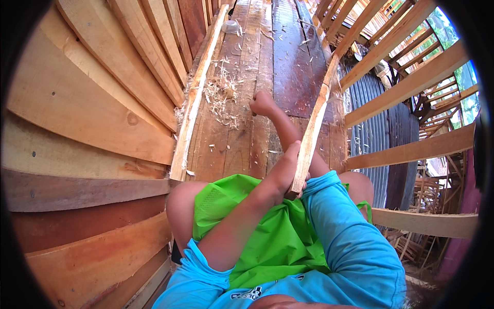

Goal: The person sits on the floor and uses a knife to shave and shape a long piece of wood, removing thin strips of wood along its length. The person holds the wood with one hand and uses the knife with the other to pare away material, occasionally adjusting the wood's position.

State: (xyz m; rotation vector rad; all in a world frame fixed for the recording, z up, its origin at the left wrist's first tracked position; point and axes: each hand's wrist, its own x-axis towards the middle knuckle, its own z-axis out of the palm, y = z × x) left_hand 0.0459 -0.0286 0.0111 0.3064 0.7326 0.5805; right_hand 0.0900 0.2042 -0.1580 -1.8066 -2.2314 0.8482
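My left hand (288, 167) is closed around the near end of a long, pale wooden strip (315, 121). The strip slants away from my lap toward the far right, and its near end is cut square. Beneath it, my right forearm crosses to the left. My right hand (263, 104) is a fist low over the plank floor (260, 77), beside curled wood shavings (226, 98). Whatever the fist may hold is hidden. Another long pale strip (194, 98) runs along the floor's left side.
Overlapping wooden boards (92, 98) wall the left side. Slanting wooden slats (406, 103) form an open railing on the right, with corrugated metal sheets (368, 131) beyond. A small whitish container (231, 27) is far off on the floor. My bent knees flank the near floor edge.
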